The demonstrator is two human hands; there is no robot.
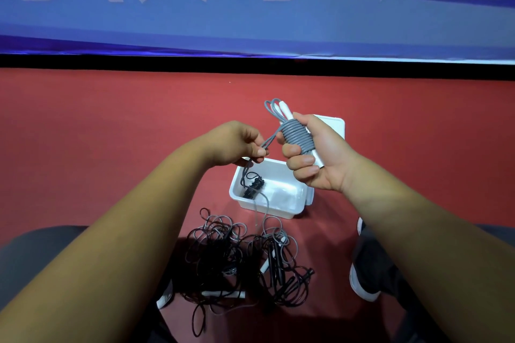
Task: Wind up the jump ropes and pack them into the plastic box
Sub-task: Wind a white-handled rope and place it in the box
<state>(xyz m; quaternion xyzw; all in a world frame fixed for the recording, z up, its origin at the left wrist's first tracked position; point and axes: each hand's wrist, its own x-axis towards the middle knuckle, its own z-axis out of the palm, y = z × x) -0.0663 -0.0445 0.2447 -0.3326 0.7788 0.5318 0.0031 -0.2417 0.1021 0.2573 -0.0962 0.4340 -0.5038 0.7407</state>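
- The right hand has its fingers curled tight around a bundle of grey plastic jump rope wound in neat coils over its white handles. The thumb presses on the top of the coils, and a few loose grey loops and a white handle tip stick up above it.
- The left hand is just to the left of that bundle, its thumb and fingers pinching the free grey strand that runs taut from the coils. Below the pinch the strand hangs down towards the box.
- The white rectangular plastic box sits on the red floor, directly below both sets of fingers.
- A wound black jump rope lies inside the box at its left end, under the left fingers.
- A white lid shows behind the right hand, partly hidden by it.
- A loose tangle of black and grey jump ropes with white and black handles lies on the floor nearer the person than the box, below and between the forearms.
- A dark shoe with a white sole rests right of the tangle.
- A blue banner with white lettering stands beyond the floor, far past the fingers.
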